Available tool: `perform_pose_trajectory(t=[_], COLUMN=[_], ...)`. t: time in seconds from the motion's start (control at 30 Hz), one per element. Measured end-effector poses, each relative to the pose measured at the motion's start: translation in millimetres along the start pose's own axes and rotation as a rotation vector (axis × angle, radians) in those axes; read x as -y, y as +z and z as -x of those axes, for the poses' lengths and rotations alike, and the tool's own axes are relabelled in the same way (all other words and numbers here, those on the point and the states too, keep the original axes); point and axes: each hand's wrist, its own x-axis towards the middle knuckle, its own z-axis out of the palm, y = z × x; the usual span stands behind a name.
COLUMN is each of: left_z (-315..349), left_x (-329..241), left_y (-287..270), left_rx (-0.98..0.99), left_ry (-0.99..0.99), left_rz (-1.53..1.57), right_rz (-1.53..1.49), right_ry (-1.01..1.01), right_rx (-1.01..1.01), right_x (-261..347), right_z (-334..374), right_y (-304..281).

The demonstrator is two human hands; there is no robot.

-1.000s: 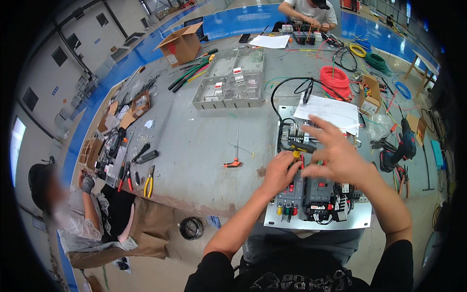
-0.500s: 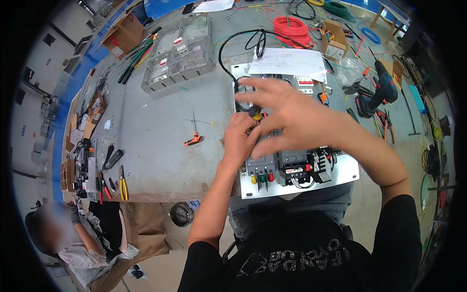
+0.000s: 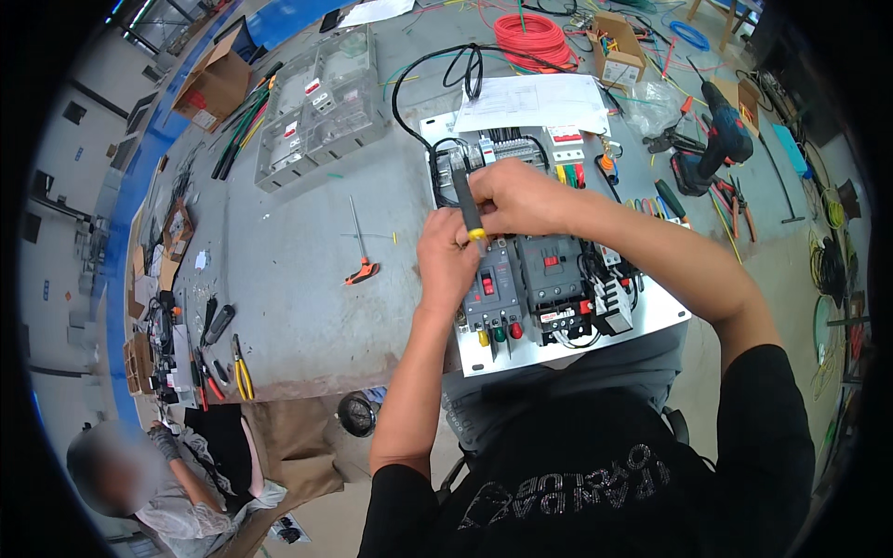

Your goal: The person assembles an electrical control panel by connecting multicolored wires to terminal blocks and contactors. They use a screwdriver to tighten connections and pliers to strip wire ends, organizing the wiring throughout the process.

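While the right hand [image 3: 523, 198], fingers curled, grips the screwdriver [image 3: 467, 197] | left hand [image 3: 446, 259] partly closed beside it | left's hold unclear

Head-worn fisheye, aimed steeply down over hands [image 3: 523, 197] and workbench [image 3: 293, 316]

Two bare hands [image 3: 448, 251], one yellow-collared screwdriver [image 3: 468, 200], two grey breakers [image 3: 502, 281], one drill [image 3: 731, 141], one big red coil [image 3: 535, 56]

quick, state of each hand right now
Left hand: curled beside the yellow end of the screwdriver; whether it grips cannot be told.
Right hand: curled at the dark handle; grip cannot be told.
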Motion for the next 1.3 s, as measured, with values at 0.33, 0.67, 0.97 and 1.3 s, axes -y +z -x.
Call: perform_pose_trajectory(t=[0.33,0.67,0.97,1.3], left_z=[0.9,4.3,-0.3,-49.0], left_x=[2.8,6.7,5.8,-15.6], left_y=[-18.4,-6.7,-10.4,-39.2], left_rx=[0.141,0.023,0.138,0.743], left_ry=[0.001,0.001,-0.102,0.010], left_rz=[0.151,0.110,0.007,-0.318], right_rz=[-0.034,0.061,0.199,0.097], right_ry=[-0.069,-0.122,-0.046,-0.129], right_rx=[-0.084,-0.223,-0.114,-0.091], right_x=[-13.7,-14.9,-21.1,-14.0], right_z=[1.0,1.6,-4.4,2.6], right_y=[12.4,24.0,33.0,25.9])
